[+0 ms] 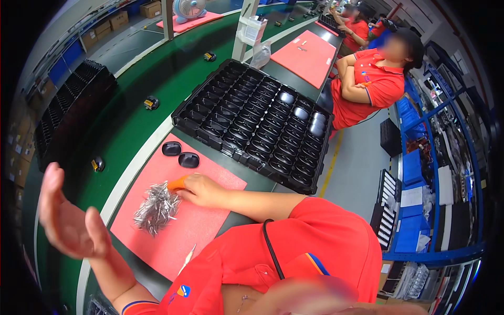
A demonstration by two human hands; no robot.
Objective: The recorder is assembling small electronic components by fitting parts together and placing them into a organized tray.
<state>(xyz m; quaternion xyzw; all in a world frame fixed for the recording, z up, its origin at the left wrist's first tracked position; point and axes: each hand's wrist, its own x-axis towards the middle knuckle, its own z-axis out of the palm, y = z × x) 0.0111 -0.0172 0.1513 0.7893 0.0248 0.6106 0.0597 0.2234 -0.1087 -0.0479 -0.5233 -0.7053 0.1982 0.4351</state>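
My left hand [73, 223] is raised at the left over the green conveyor belt, fingers stretched out and thumb apart, with nothing in it. On the pink mat [210, 177], my right hand [199, 190] is curled closed at the edge of a heap of thin silvery metal pins [156, 207]. Something orange [177, 184], seemingly a finger cover, shows at its fingertips. Whether pins are pinched there is hidden. Just beyond this hand lie two black rounded case pieces [171, 148] side by side. A thin pointed white tool [187, 257] rests on the mat close to my body.
A large black compartment tray [252, 121] full of dark rounded pieces stands beyond the mat. Small yellow-and-black parts [151, 103] sit spaced along the green belt [128, 126]. Another black tray stack [73, 105] stands far left. A co-worker [373, 84] with folded arms is at the right.
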